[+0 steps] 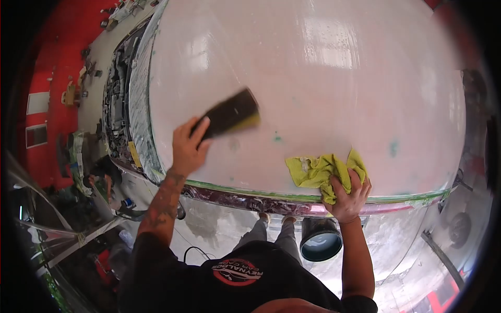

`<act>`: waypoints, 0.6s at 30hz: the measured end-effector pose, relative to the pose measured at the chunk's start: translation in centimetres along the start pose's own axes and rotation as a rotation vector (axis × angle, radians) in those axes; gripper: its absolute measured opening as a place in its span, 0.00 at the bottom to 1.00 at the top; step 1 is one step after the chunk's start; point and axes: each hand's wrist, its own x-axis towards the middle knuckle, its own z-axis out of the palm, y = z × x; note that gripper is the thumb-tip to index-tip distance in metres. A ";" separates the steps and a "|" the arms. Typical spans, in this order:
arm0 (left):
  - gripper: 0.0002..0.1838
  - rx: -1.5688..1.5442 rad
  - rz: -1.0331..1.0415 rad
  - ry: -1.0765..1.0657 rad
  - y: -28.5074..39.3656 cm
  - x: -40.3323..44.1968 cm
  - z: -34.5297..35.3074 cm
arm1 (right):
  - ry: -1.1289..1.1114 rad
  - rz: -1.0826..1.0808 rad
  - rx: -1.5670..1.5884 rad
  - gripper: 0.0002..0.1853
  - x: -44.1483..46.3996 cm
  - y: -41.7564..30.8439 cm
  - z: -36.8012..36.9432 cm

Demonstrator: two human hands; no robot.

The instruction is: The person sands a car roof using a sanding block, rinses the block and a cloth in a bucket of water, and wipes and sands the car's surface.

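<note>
My left hand grips one end of a dark, oblong sanding block with a yellowish side; it is blurred by motion. The block is over the pale, wet, glossy car panel, and its underside is hidden. Bunched under my right hand is a yellow-green cloth, lying on the panel close to its near edge. Small green spots show through the pale surface, and drops of water catch the light farther up.
A dark bucket with liquid in it stands on the floor beside my feet. Green-edged trim and a maroon strip run along the panel's near side. An exposed engine bay lies to the left. Another person's arms show at lower left.
</note>
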 end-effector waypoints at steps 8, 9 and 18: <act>0.27 0.091 -0.585 0.209 -12.8 13.6 1.0 | 0.025 0.001 -0.018 0.25 -0.5 0.2 0.9; 0.28 0.082 -0.467 0.230 -10.9 11.6 1.6 | 0.037 0.011 -0.032 0.25 -0.6 0.2 0.9; 0.28 0.151 -0.335 0.171 -14.0 10.8 1.6 | -0.008 -0.014 -0.012 0.24 -0.1 0.0 0.0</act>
